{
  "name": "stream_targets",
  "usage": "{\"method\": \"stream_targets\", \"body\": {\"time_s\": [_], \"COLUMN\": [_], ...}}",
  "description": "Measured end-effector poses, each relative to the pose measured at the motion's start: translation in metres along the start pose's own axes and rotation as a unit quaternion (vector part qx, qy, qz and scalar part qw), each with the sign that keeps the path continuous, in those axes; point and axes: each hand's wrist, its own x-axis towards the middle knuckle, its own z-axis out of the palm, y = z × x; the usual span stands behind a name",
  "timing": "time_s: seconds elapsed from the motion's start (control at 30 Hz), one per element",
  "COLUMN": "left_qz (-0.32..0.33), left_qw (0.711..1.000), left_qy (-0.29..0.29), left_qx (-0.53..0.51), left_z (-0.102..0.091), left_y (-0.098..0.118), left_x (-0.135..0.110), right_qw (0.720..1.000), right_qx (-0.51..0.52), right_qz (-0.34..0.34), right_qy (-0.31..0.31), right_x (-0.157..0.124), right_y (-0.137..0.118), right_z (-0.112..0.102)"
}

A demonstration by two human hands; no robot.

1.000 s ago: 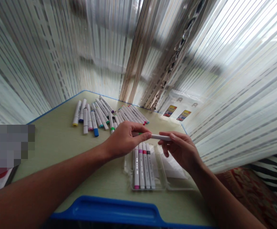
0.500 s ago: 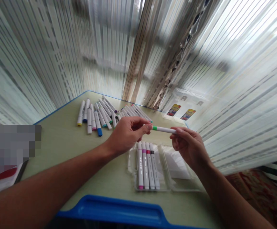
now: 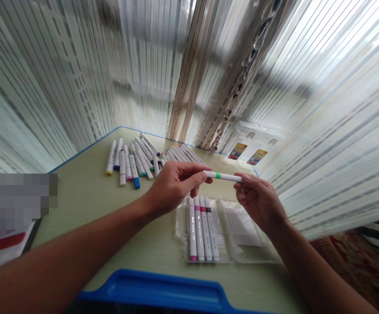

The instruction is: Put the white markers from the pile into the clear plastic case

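Both forearms reach forward over the tabletop and meet just above the clear case. The left hand pinches one end of a white marker between thumb and curled fingers. The right hand pinches the other end with its fingertips, palm turned inward. The marker lies level in the air above the case's far edge, a green band near its middle. The case lies open and flat. Its left half holds four markers side by side, with pink, purple, red and black ends. Beyond the case, loose markers lie in a row.
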Motion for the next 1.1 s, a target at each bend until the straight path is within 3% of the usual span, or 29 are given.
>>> {"method": "stream_targets", "body": {"time_s": [0.3, 0.6, 0.77, 0.93, 1.1], "left_qz": [-0.033, -0.035, -0.029, -0.044, -0.036], "left_qw": [0.999, 0.991, 0.985, 0.983, 0.984], "left_qy": [-0.006, -0.043, -0.062, -0.117, -0.123], "left_qx": [0.039, 0.124, 0.160, 0.138, 0.125], "left_z": [0.000, 0.001, 0.005, 0.009, 0.009], "left_y": [-0.002, -0.013, -0.016, -0.016, -0.016], "left_x": [0.002, 0.000, -0.003, -0.006, -0.005], "right_qw": [0.997, 0.977, 0.955, 0.928, 0.930], "right_qx": [-0.036, -0.161, -0.259, -0.331, -0.326], "right_qz": [-0.012, -0.058, -0.081, -0.124, -0.127], "right_qy": [-0.066, -0.126, -0.120, -0.120, -0.116], "right_x": [-0.006, -0.013, -0.016, -0.019, -0.020], "right_y": [0.003, 0.006, 0.004, 0.004, 0.004], "right_z": [0.002, 0.003, 0.004, 0.007, 0.008]}}
